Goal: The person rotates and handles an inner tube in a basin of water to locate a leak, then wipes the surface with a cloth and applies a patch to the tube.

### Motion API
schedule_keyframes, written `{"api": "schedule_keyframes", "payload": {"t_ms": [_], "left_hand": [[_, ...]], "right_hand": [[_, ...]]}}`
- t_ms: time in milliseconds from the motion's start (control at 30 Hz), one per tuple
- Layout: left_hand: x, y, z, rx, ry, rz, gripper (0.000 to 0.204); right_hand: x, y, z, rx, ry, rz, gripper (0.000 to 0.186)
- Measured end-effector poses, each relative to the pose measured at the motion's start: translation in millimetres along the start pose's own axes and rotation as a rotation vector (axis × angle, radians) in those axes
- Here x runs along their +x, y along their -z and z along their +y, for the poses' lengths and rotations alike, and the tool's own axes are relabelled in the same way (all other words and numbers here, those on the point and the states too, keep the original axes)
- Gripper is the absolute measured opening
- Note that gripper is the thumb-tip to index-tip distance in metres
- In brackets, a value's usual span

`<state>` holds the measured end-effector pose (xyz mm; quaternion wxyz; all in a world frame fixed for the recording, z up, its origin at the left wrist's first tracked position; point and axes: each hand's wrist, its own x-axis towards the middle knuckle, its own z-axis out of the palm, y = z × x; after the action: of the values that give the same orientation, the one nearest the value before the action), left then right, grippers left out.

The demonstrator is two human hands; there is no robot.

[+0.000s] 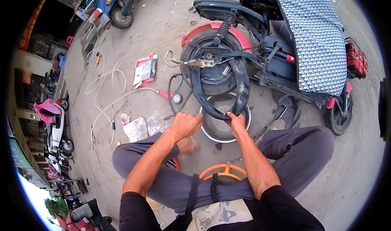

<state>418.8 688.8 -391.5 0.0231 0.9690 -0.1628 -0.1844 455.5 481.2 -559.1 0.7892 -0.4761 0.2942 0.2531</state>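
Note:
My right hand [236, 124] grips the lower loop of a black inner tube [241, 96], which drapes from the scooter's rear wheel [203, 41] above. My left hand [185, 125] is closed just left of the tube, fingers curled; whatever it may hold is hidden. Beneath the tube lies a round metal basin [220, 140] with liquid in it. A hose with a pressure gauge [176, 99] and red handle rests left of the wheel. An orange round-framed object [220, 168] is between my legs.
The scooter, its seat covered in patterned cloth [315, 39], fills the upper right. An air hose [110, 112] snakes across the ground at left, near a red-and-white package [144, 70] and a rag [134, 129]. Other scooters [120, 15] stand upper left and along the shopfronts.

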Motion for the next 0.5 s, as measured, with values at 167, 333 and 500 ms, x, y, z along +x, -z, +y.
{"api": "schedule_keyframes", "payload": {"t_ms": [167,333,500], "left_hand": [[11,43,22,-0.165,-0.040,-0.216,0.032],[26,58,13,-0.751,-0.017,-0.409,0.045],[46,53,2,-1.109,-0.010,-0.322,0.051]], "right_hand": [[0,7,-4,-0.155,0.100,0.019,0.018],[1,6,-9,-0.418,0.210,-0.013,0.028],[-5,2,-14,-0.213,0.173,-0.106,0.024]]}}
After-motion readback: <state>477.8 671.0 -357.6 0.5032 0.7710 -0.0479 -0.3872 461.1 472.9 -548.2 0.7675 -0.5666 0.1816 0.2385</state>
